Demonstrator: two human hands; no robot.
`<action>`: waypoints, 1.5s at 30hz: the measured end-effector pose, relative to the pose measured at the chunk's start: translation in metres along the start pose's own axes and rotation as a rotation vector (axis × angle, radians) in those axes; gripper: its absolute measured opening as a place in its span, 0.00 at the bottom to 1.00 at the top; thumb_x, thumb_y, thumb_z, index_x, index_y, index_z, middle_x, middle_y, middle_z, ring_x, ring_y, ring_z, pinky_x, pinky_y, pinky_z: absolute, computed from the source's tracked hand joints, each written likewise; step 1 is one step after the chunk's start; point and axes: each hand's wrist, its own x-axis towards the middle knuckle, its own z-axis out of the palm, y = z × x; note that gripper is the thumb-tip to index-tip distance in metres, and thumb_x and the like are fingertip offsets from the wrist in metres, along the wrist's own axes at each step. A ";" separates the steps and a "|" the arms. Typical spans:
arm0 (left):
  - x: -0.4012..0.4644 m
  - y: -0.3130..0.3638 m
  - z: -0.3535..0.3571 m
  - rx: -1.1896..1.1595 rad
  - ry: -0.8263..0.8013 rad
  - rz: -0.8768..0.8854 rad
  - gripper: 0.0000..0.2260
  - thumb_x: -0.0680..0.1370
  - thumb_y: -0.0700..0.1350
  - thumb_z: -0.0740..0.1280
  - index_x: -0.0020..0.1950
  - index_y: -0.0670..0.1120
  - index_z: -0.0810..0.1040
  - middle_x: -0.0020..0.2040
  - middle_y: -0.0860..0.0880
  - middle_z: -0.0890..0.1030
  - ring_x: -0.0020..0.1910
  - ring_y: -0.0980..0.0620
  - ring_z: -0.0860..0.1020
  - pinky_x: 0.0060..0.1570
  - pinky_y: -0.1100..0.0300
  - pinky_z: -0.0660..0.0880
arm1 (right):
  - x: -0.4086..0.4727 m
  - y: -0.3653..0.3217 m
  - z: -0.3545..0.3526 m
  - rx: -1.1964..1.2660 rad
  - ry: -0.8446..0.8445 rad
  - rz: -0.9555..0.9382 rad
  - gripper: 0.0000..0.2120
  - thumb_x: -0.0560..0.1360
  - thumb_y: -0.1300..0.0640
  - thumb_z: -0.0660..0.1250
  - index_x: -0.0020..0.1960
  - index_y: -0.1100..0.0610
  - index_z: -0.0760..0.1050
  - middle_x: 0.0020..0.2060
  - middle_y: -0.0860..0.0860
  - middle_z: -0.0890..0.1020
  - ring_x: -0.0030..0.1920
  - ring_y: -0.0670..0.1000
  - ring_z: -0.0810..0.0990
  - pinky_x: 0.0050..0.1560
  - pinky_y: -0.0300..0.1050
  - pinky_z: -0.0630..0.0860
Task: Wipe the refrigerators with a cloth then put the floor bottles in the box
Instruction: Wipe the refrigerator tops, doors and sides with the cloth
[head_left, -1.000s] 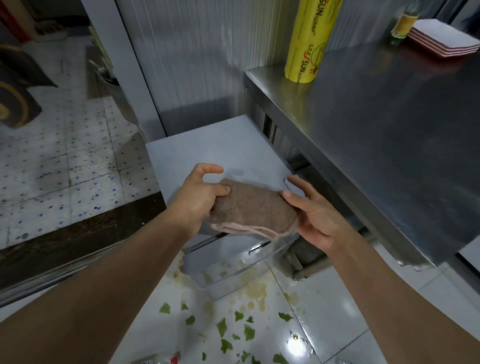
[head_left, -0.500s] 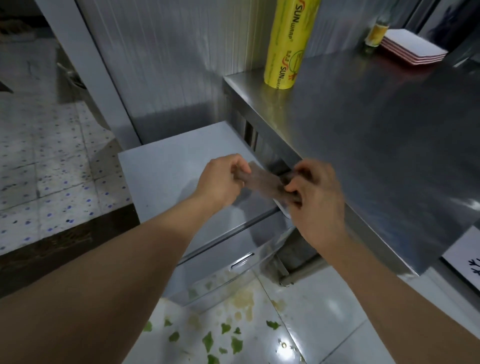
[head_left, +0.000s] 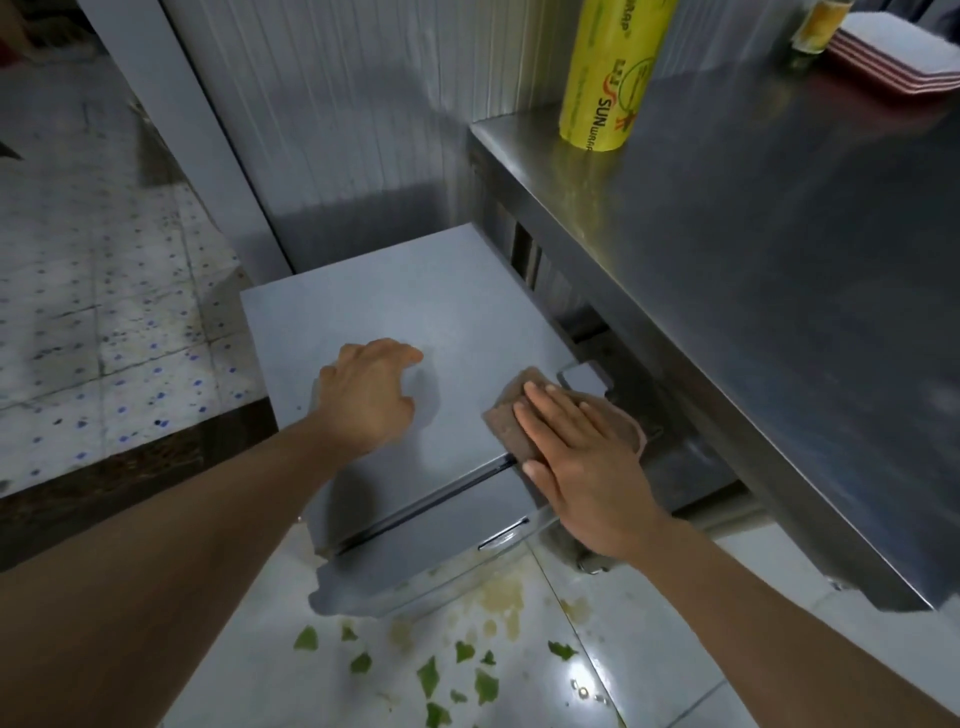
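A low grey refrigerator (head_left: 415, 312) stands below me, its flat top facing up. A brown cloth (head_left: 506, 423) lies on the top's right front corner. My right hand (head_left: 576, 457) presses flat on the cloth with straight fingers. My left hand (head_left: 369, 395) rests on the bare top to the left of the cloth, fingers loosely bent and holding nothing. No floor bottles or box show in this view.
A steel counter (head_left: 779, 291) overhangs on the right, carrying a yellow roll of wrap (head_left: 608, 78), a small bottle (head_left: 818, 26) and stacked red-edged trays (head_left: 898, 62). Green leaf scraps (head_left: 431, 675) and stains litter the white floor tiles in front.
Both hands held the cloth up in the air before. Now the cloth is down on the refrigerator top under my right palm, and my left hand has let go and rests beside it.
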 end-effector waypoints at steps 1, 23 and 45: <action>0.004 -0.002 0.001 0.012 0.007 -0.005 0.25 0.75 0.45 0.66 0.71 0.54 0.66 0.73 0.52 0.65 0.70 0.44 0.62 0.66 0.50 0.61 | 0.003 -0.004 0.005 -0.012 0.022 0.027 0.25 0.80 0.48 0.49 0.73 0.57 0.63 0.73 0.56 0.65 0.73 0.56 0.63 0.72 0.56 0.60; 0.074 -0.075 -0.003 0.024 0.041 -0.140 0.29 0.73 0.57 0.66 0.72 0.58 0.60 0.77 0.52 0.54 0.73 0.42 0.53 0.68 0.41 0.51 | 0.156 0.012 0.011 -0.013 0.010 0.248 0.29 0.80 0.51 0.52 0.78 0.52 0.47 0.78 0.50 0.46 0.77 0.57 0.48 0.74 0.55 0.54; 0.063 -0.112 -0.013 -0.033 0.084 -0.119 0.26 0.74 0.43 0.63 0.71 0.57 0.64 0.76 0.55 0.57 0.71 0.47 0.55 0.68 0.45 0.53 | 0.216 0.009 0.001 0.025 0.060 0.233 0.26 0.80 0.54 0.53 0.77 0.56 0.54 0.77 0.53 0.53 0.76 0.56 0.55 0.74 0.53 0.57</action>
